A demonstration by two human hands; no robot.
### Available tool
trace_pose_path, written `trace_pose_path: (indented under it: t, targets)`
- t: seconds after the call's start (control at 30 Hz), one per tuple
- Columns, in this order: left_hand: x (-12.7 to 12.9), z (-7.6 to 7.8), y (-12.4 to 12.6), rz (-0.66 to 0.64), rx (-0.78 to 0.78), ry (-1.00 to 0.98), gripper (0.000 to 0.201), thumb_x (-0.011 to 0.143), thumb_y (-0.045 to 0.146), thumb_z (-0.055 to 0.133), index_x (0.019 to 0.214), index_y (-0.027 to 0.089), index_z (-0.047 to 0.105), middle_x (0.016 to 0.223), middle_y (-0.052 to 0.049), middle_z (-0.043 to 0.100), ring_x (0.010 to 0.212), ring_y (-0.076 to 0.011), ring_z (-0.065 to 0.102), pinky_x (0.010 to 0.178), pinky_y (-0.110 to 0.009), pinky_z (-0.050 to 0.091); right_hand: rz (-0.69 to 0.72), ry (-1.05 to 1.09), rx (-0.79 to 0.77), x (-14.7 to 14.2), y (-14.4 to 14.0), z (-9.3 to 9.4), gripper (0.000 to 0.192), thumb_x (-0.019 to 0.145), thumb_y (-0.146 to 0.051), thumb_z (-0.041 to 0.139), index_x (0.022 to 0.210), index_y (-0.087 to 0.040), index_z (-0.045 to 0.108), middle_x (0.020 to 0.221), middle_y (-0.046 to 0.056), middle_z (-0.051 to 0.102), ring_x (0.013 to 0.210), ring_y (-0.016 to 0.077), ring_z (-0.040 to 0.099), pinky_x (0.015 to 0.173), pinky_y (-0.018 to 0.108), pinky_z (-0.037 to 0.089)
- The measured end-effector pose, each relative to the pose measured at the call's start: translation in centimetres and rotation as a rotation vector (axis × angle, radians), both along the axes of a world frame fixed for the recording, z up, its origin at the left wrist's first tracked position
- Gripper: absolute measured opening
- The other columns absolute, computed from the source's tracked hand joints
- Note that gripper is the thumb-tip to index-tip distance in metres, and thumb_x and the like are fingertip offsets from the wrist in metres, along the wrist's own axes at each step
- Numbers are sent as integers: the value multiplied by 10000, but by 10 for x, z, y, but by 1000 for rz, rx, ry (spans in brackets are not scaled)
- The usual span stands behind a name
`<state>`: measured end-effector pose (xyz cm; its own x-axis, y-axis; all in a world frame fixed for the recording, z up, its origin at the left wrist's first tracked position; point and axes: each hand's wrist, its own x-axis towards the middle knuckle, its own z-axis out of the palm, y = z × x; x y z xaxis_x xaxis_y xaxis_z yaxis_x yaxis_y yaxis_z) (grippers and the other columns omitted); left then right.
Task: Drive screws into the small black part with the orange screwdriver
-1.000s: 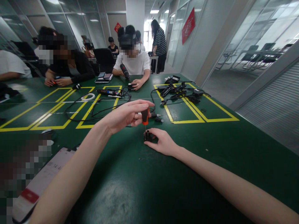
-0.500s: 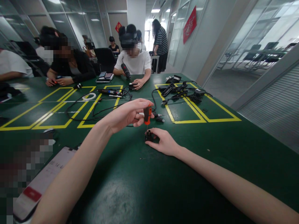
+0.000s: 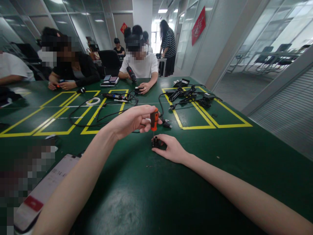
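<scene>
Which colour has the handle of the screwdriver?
Orange; the screwdriver handle shows best in the head view.

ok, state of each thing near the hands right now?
left hand: gripping the screwdriver handle
orange-handled screwdriver: upright, tip down on the part
small black part: on the table, pinned by the right hand
right hand: flat on the green table, fingers on the part

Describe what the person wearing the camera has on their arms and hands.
Nothing shows on either. The left hand and right hand are bare, with no gloves, rings or watch visible. Both forearms are uncovered right to the picture's edge, so no sleeves show.
</scene>
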<state>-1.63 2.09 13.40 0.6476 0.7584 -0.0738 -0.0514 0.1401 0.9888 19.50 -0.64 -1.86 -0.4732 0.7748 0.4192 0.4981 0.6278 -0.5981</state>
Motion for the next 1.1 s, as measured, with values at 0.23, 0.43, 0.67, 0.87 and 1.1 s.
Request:
trace_pose_path:
  t: [0.23, 0.43, 0.67, 0.87, 1.1]
  targets:
    - [1, 0, -3, 26, 31, 30, 464, 784, 459, 863, 1100, 145, 731, 739, 15, 591, 538, -60, 426, 468, -194, 297, -5, -9, 2, 1, 0, -1, 289, 902, -302, 776, 1154, -192, 689, 1100, 117, 780, 940, 257, 759, 854, 393, 629]
    - [0, -1, 1, -33, 58, 40, 467, 883, 569, 699, 958, 110, 739, 950, -107, 740, 563, -86, 523, 486, -227, 375, -1, -2, -5, 0, 0, 1, 270, 899, -291, 776, 1129, -184, 686, 1094, 116, 779, 940, 256, 756, 834, 386, 627]
    - [3, -2, -1, 51, 49, 22, 499, 692, 486, 916, 986, 150, 694, 842, -27, 691, 562, -69, 487, 463, -194, 291, -2, -8, 6, 1, 1, -2, 292, 903, -309, 775, 1152, -187, 684, 1098, 117, 780, 930, 252, 759, 846, 393, 631]
    - [4, -2, -2, 56, 85, 41, 492, 750, 579, 855, 855, 120, 712, 707, -9, 592, 522, -58, 381, 462, -211, 258, -5, -10, -9, 1, 0, -1, 294, 903, -312, 776, 1161, -201, 689, 1110, 110, 777, 946, 254, 755, 835, 383, 629]
    - [4, -4, 2, 17, 62, 21, 547, 813, 663, 745, 940, 136, 671, 862, -81, 745, 518, -94, 542, 472, -223, 363, 5, 7, 1, 0, 1, -1, 282, 903, -302, 776, 1143, -183, 687, 1119, 121, 776, 958, 261, 754, 837, 389, 629]
